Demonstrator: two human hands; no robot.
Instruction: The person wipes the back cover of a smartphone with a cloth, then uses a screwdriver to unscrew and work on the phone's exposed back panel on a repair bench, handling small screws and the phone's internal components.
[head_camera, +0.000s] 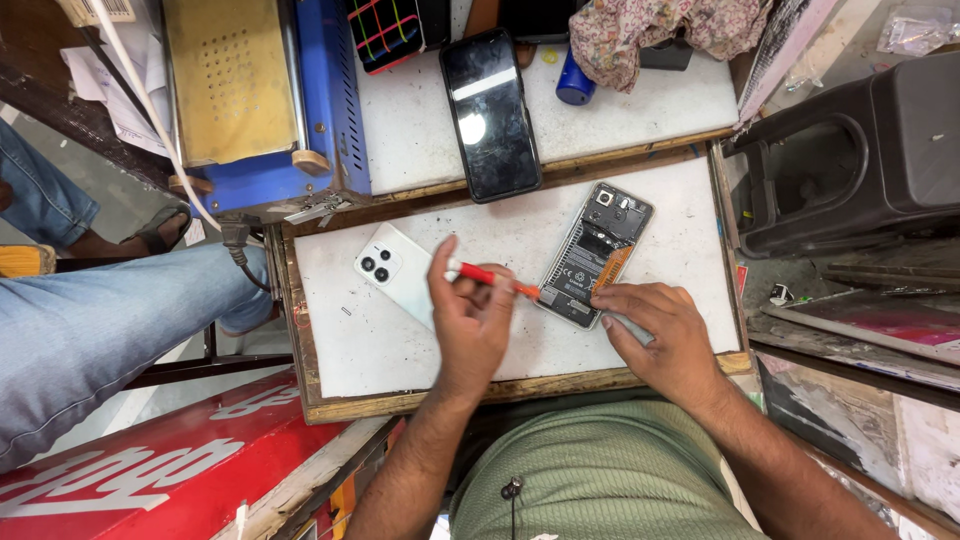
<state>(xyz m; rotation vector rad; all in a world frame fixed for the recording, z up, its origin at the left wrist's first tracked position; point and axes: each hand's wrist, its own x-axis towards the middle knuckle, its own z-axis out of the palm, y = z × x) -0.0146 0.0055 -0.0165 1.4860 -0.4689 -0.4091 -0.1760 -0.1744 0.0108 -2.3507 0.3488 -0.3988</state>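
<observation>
White and scuffed, the wood-framed work board (400, 350) sits over the person's lap in a cramped repair stall, with a second white shelf (640, 110) behind its far edge. Toward the board's right side, close to the near edge, lies the slim rectangular phone with its back cover off (592, 250), tilted, showing a dark circuit board, camera module and an orange flex strip. It looks light, thin and stiff but fragile: the exposed parts would not take pressure, so in my judgement it is best held by its metal rim or near corner.

That is where the right hand (665, 335) rests, fingers spread flat and pressing the phone's near end against the board, gripping nothing. The left hand (470, 320) has its fingers curled shut around a thin red-handled screwdriver (490, 277), the orange tip touching the phone's left edge. The tool is small, rigid and smooth, so it could easily slip.

Near the board's far left corner lies a glossy white phone back cover with three camera rings (390, 270), partly under the left hand; it looks light and slippery. Straddling the board's far edge is a black smartphone with a reflective glass screen (490, 115). On the shelf sit a blue and yellow metal machine (260, 90), a crumpled floral cloth (660, 30) and a blue cap (575, 85). A black plastic stool (850, 150) stands to the right.
</observation>
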